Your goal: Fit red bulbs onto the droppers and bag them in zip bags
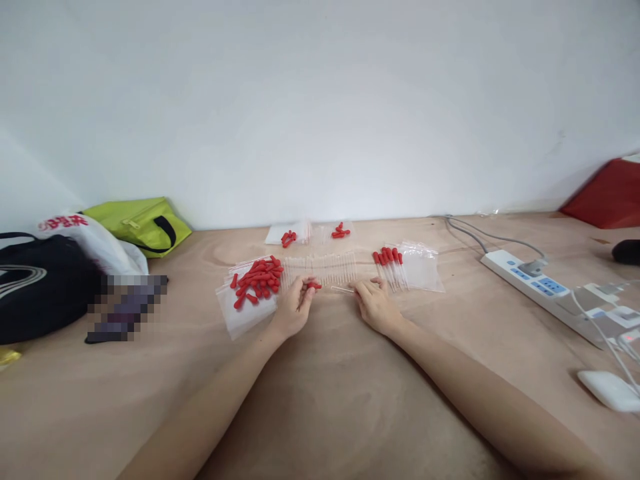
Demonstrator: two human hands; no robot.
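Pinched in the fingers of my left hand (295, 308) is a red rubber dropper bulb (314, 285). My right hand (376, 305) is closed on a thin glass dropper tube (342, 289), whose tip points left toward the bulb; the two are apart. Behind both hands lies a row of clear glass tubes (325, 268). A pile of red bulbs (260, 279) rests on clear plastic bags (234, 321) left of my left hand. To the right of my right hand, several droppers with red bulbs fitted (387, 257) lie side by side on zip bags (423, 270).
Two small groups of red bulbs (289, 238) lie on bags near the wall. At the right are a white power strip (530, 283) with cables and a white case (607, 390). At the left stand a green bag (145, 223), a white plastic bag (113, 247) and a black bag (45, 287).
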